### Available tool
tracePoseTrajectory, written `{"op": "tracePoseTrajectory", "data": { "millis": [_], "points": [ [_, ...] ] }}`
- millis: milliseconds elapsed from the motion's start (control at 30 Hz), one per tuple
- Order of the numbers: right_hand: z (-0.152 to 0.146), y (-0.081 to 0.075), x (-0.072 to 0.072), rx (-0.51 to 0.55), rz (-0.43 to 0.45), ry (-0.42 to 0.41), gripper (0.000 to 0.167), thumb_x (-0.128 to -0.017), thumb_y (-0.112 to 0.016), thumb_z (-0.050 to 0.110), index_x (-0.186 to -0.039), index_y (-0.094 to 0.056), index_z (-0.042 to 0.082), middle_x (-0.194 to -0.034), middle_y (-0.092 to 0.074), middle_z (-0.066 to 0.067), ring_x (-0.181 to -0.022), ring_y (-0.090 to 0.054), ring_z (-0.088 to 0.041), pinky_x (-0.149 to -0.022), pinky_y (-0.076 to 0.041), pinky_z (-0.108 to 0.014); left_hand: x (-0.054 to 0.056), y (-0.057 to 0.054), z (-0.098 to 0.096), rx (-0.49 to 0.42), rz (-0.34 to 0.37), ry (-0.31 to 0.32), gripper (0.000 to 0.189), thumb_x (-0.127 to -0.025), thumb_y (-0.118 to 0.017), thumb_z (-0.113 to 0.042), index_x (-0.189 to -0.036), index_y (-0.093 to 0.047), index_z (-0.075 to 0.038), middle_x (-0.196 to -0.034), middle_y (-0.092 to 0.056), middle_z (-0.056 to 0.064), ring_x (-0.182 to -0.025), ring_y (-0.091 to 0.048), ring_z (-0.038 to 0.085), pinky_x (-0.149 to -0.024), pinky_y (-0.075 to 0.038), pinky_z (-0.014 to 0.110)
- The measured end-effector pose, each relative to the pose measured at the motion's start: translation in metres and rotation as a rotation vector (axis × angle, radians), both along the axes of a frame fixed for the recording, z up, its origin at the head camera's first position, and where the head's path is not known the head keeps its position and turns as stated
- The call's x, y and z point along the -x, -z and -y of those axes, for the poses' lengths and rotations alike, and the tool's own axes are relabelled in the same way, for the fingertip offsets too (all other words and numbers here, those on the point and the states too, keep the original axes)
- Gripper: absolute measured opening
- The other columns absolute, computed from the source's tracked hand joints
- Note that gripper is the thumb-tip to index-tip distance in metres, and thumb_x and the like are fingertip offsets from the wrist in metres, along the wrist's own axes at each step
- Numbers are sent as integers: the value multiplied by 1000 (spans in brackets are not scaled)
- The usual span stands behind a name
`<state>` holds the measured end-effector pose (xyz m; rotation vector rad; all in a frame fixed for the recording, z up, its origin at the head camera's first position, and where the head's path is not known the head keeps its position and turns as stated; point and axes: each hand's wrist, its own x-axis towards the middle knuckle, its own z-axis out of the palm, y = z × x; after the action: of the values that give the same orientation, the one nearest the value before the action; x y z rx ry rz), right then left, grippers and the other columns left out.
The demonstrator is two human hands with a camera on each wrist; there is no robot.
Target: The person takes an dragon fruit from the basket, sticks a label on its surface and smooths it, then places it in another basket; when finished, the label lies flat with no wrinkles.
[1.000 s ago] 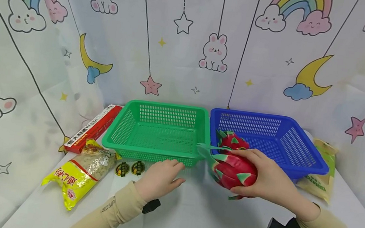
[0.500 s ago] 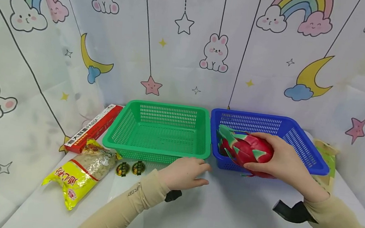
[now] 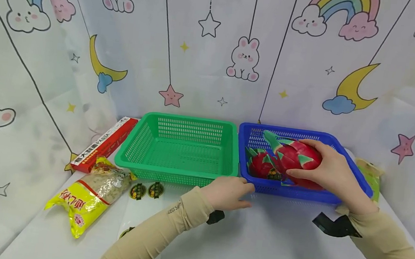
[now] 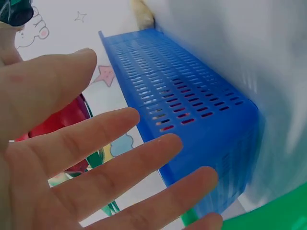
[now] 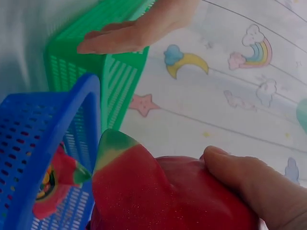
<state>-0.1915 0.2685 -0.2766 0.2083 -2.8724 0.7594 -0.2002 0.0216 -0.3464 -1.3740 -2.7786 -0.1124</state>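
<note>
My right hand point(image 3: 330, 170) grips a large red dragon fruit point(image 3: 299, 158) with green-tipped scales, holding it over the blue basket point(image 3: 351, 170). In the right wrist view, the thumb point(image 5: 254, 177) presses on the fruit's glossy skin. A second dragon fruit point(image 3: 260, 164), carrying a dark round sticker, lies at the left end inside that basket. With nothing in it, my left hand point(image 3: 229, 193) hovers by the near corners of the green basket point(image 3: 176, 172) and the blue one. Its fingers point(image 4: 115, 177) are spread and straight in the left wrist view.
Left of the green basket lie a red pasta box point(image 3: 103, 146) and a yellow bag of pasta point(image 3: 90, 197). Round dark stickers point(image 3: 155, 190) are on the table near the green basket. A green and tan packet point(image 3: 371, 172) lies right of the blue basket.
My right hand has carried the dragon fruit back and rightward, from before the blue basket to above it. My left hand has moved right along the front of the green basket.
</note>
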Motion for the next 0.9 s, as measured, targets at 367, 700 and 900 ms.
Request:
{"op": "tracePoseTrajectory", "data": {
  "millis": [367, 700, 900],
  "points": [
    [-5, -3, 10, 8, -6, 37, 93, -68, -75, 52, -139, -35, 9, -130, -41, -26, -110, -40, -47, -67, -53, -51, 12, -14, -21, -14, 38, -62, 31, -89, -59, -38, -112, -61, -17, -93, -64, -6, -77, -58, 4, -60, -46, 15],
    [-10, -3, 19, -18, 16, 47, 95, -68, -74, 53, -141, -32, 9, -130, -39, -28, -110, -38, -49, -64, -53, -50, 32, -6, -25, 15, -121, -104, 22, -90, -58, -34, -107, -65, -20, -97, -62, -4, -81, -50, 11, -65, -42, 18],
    [-14, 1, 25, -20, 35, 52, 96, -68, -74, 54, -141, -31, 9, -129, -39, -28, -109, -38, -49, -63, -54, -48, 41, 4, -33, 59, -129, -85, 18, -91, -57, -27, -104, -66, -19, -97, -66, -6, -86, -57, 9, -70, -46, 17]
  ]
}}
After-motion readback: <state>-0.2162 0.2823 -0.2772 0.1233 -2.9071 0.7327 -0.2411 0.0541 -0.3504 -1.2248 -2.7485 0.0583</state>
